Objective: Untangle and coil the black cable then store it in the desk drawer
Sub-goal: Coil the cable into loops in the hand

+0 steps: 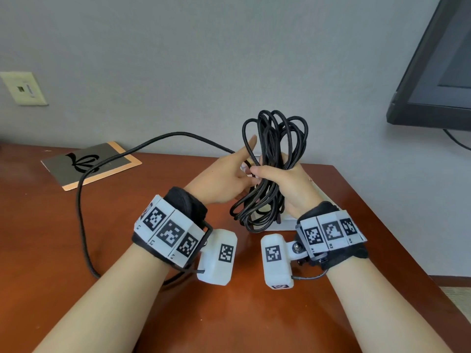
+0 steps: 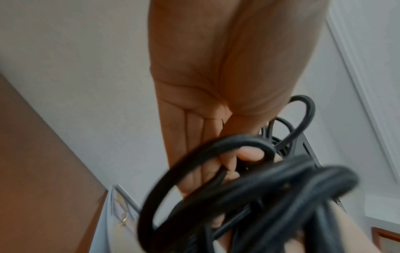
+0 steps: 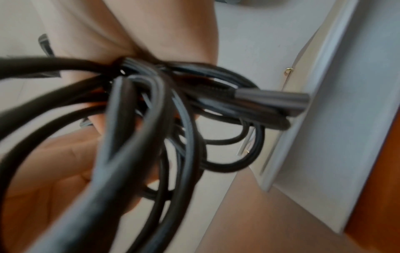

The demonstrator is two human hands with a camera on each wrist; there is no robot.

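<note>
My right hand [image 1: 274, 174] grips the black cable [image 1: 276, 138] round the middle of a bundle of several loops, held upright over the desk. The left hand [image 1: 242, 159] is just left of the bundle, fingers straight and touching the loops. A loose tail of cable [image 1: 81, 200] arcs from the hands to the left, drops onto the desk and runs under my left forearm. In the left wrist view the flat palm [image 2: 205, 85] is behind blurred loops [image 2: 238, 196]. The right wrist view shows the bundle [image 3: 134, 119] against the palm [image 3: 134, 30], with a plug [image 3: 272, 99] sticking out. No drawer is in view.
A white box [image 1: 285, 222] lies on the brown desk [image 1: 229, 314] under the hands. A grey and tan folder [image 1: 89, 164] sits at the back left. A dark monitor [image 1: 438, 72] hangs at the upper right, a wall plate [image 1: 24, 89] at the left.
</note>
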